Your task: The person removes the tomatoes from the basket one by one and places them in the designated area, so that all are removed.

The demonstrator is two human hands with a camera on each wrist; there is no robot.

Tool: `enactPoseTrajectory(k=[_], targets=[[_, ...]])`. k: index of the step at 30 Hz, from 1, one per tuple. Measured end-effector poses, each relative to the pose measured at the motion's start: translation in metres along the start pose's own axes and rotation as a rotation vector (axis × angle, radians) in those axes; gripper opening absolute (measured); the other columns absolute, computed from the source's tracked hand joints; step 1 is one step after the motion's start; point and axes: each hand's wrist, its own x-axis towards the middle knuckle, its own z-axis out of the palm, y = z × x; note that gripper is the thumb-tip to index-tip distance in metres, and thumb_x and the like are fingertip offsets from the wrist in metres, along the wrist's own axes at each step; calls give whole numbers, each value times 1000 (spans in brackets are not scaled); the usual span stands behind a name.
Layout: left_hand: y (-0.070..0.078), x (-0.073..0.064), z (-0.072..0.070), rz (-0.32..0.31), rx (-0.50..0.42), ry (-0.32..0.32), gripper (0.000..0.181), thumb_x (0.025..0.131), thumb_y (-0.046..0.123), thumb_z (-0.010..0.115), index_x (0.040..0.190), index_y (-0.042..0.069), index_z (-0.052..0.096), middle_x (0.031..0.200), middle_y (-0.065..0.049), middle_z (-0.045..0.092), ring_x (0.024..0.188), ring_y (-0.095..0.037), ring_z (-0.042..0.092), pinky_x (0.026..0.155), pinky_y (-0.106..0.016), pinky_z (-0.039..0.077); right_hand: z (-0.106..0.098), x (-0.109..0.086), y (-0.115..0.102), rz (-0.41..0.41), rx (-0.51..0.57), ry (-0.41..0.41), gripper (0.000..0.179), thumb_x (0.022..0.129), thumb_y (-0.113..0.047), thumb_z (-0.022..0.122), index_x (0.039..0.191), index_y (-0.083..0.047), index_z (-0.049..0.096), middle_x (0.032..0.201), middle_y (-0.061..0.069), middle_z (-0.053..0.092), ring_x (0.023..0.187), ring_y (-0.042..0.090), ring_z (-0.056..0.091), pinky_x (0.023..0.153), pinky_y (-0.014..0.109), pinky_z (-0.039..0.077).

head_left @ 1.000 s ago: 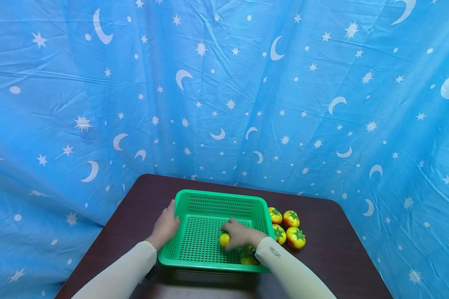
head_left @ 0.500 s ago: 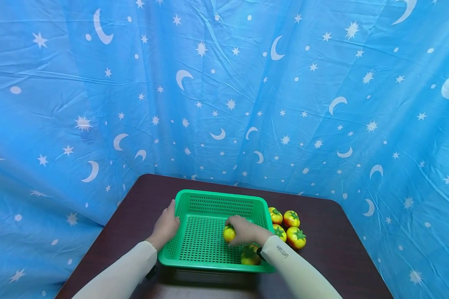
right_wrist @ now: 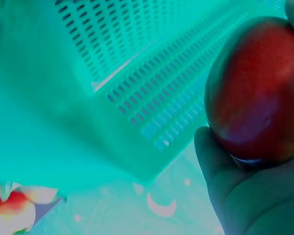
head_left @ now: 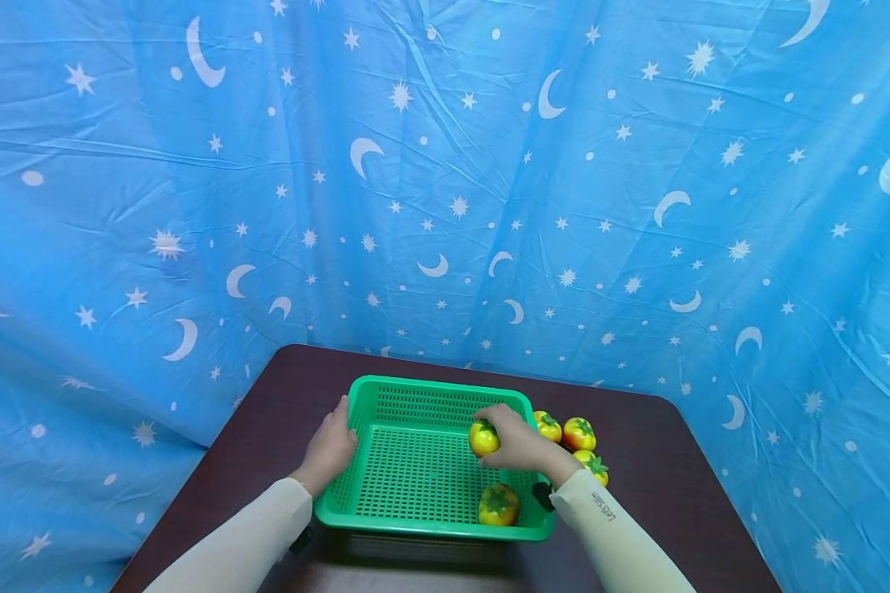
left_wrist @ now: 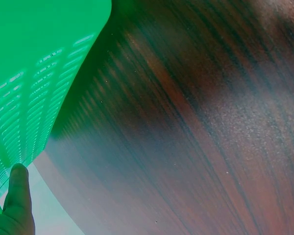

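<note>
A green plastic basket [head_left: 415, 527] with slotted walls stands on the table. My left hand [head_left: 330, 449] grips its left rim; in the left wrist view one finger [left_wrist: 19, 193] lies along the outer wall. My right hand [head_left: 517, 445] holds a yellow-red tomato [head_left: 482, 439] with a green leafy top above the basket's right part. From the right wrist, that tomato's red underside [right_wrist: 257, 93] shows between thumb and fingers. Another tomato [head_left: 499, 504] lies in the basket's near right corner.
Several more tomatoes [head_left: 578, 433] sit on the dark brown table [head_left: 660, 478], just right of the basket; my right forearm partly covers them. A blue curtain [head_left: 445, 181] with white moons and stars hangs behind the table.
My right hand has risen from the basket's floor and moved right and away with the tomato it holds. The tomato in the near corner is now uncovered. My left hand stays put.
</note>
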Motion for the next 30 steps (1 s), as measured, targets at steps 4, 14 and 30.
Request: enactPoseTrajectory(k=[4, 14, 30], targets=[[0, 0, 0, 4, 2, 0, 67, 97, 9, 42, 152, 3, 5, 142, -28, 37, 128, -42, 42, 99, -58, 40, -10, -10, 4, 10, 21, 47, 68, 76, -22, 77, 134, -10, 46, 130, 8, 47, 104, 18, 48, 77, 31, 49], [-1, 0, -1, 5, -17, -12, 67, 97, 10, 42, 152, 5, 5, 144, -27, 35, 129, -41, 42, 97, -56, 42, -27, -34, 14, 77, 40, 173, 68, 72, -22, 81, 131, -12, 48, 129, 5, 47, 104, 18, 46, 79, 32, 48], [-1, 1, -1, 2, -15, -8, 67, 97, 10, 43, 152, 5, 5, 144, -26, 35, 130, -41, 42, 100, -57, 41, -40, -73, 41, 187, 63, 321, 67, 76, -19, 77, 133, -9, 44, 134, 14, 41, 111, 28, 46, 85, 43, 52]])
